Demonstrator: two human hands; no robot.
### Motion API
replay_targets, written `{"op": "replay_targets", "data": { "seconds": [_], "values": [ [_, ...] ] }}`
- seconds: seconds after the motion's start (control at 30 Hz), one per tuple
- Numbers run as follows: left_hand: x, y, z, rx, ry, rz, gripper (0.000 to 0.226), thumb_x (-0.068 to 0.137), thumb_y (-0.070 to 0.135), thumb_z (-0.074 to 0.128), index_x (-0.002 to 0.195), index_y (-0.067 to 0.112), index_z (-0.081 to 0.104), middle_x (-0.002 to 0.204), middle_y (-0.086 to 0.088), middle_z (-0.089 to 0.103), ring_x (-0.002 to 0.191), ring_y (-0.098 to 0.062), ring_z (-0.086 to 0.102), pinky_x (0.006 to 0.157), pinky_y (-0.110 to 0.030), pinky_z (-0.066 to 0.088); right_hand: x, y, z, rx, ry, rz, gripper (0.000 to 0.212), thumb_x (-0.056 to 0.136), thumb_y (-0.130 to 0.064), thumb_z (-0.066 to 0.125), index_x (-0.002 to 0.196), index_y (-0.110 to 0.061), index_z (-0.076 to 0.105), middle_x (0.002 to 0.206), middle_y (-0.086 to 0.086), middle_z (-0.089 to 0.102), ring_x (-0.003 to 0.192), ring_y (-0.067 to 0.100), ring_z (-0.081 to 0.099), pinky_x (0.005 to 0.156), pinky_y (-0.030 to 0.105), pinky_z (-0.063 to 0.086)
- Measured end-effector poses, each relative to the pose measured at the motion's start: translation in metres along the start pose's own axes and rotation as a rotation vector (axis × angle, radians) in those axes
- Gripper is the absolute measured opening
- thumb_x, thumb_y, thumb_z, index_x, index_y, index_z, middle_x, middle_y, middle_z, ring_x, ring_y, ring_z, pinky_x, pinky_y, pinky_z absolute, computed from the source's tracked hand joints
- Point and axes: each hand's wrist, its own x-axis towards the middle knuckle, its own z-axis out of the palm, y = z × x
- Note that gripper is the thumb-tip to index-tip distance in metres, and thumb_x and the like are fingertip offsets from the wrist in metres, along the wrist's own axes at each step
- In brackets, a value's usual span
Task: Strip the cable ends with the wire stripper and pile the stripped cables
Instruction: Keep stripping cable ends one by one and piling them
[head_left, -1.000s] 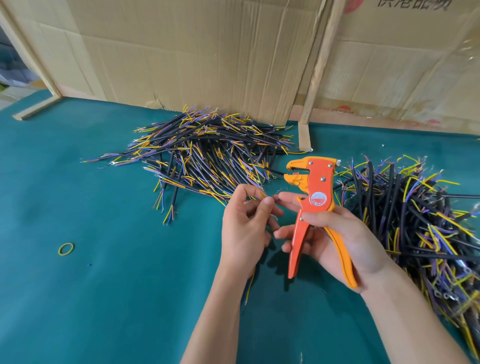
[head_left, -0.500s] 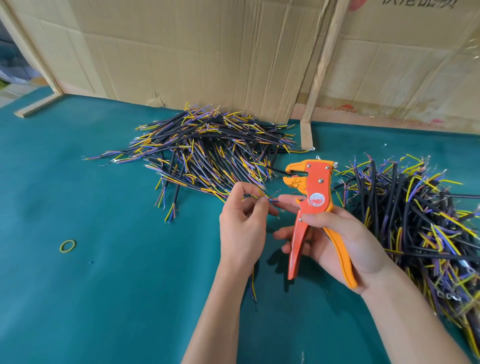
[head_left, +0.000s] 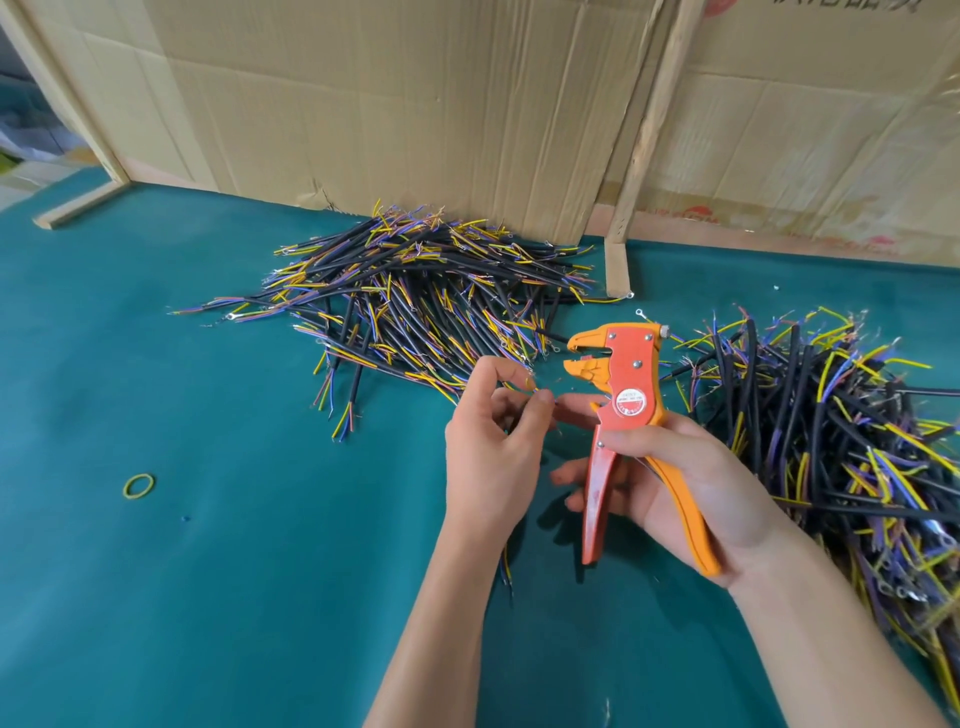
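Observation:
My right hand (head_left: 691, 478) grips the orange wire stripper (head_left: 628, 410) by its handles, jaws pointing left and slightly apart. Just left of the jaws, my left hand (head_left: 493, 441) pinches the thin coloured wires at one end of a black cable; the cable's other end (head_left: 506, 569) hangs out below my wrist. One pile of black cables with yellow, blue and purple wires (head_left: 415, 296) lies behind my hands, near the cardboard. A second, larger pile (head_left: 841, 441) lies to the right of the stripper.
Everything rests on a teal table (head_left: 208, 571). Cardboard sheets (head_left: 415, 114) and a wooden post (head_left: 644, 130) wall off the back. A yellow rubber band (head_left: 138, 486) lies at the left.
My left hand has shifted slightly while working the wire ends between its fingers, and the cable's hanging end has swung a little. The stripper stays in place in my right hand.

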Motion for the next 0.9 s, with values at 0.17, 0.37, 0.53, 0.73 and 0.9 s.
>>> {"op": "replay_targets", "data": {
  "seconds": [0.17,0.37,0.53,0.73,0.9],
  "values": [
    [0.002,-0.003,0.0,0.02,0.028,0.001,0.025,0.094,0.009,0.064,0.086,0.027,0.048,0.066,-0.009,0.064,0.07,-0.016,0.071,0.063,-0.026,0.046,0.001,-0.003,-0.004,-0.009,0.055,-0.012,0.049,0.079,-0.012,0.065,0.126,0.0,0.066,0.124,0.02,0.07,0.081,0.038,0.071,0.068,0.044,0.06],
    [0.002,-0.003,0.001,0.032,0.047,0.027,0.025,0.094,0.005,0.063,0.085,0.023,0.048,0.063,-0.008,0.058,0.068,-0.019,0.069,0.061,-0.027,0.044,-0.001,-0.01,-0.014,-0.025,-0.016,0.078,0.049,0.075,-0.019,0.08,0.119,0.0,0.07,0.089,0.026,0.063,0.078,0.041,0.067,0.071,0.049,0.057],
    [0.0,-0.002,0.001,0.1,0.015,0.106,0.026,0.095,0.006,0.062,0.082,0.022,0.047,0.067,-0.008,0.06,0.067,-0.033,0.057,0.061,-0.034,0.043,-0.001,-0.008,-0.013,-0.043,-0.075,0.168,0.061,0.068,-0.023,0.089,0.12,0.003,0.069,0.087,0.024,0.064,0.078,0.041,0.067,0.073,0.051,0.057],
    [-0.002,-0.001,0.0,0.144,-0.056,0.122,0.021,0.094,0.005,0.064,0.088,0.021,0.052,0.074,0.004,0.064,0.07,-0.021,0.058,0.066,-0.026,0.045,-0.006,-0.013,-0.013,-0.055,-0.08,0.176,0.063,0.065,-0.019,0.09,0.12,0.004,0.069,0.084,0.023,0.061,0.072,0.04,0.065,0.067,0.05,0.056],
    [-0.004,0.0,0.0,0.19,-0.077,0.148,0.023,0.095,0.005,0.064,0.088,0.023,0.051,0.073,-0.002,0.061,0.068,-0.021,0.05,0.06,-0.014,0.04,-0.014,-0.019,-0.014,-0.113,-0.085,0.195,0.053,0.07,-0.009,0.08,0.119,0.007,0.067,0.08,0.025,0.056,0.066,0.039,0.059,0.061,0.048,0.055]
  ]
}}
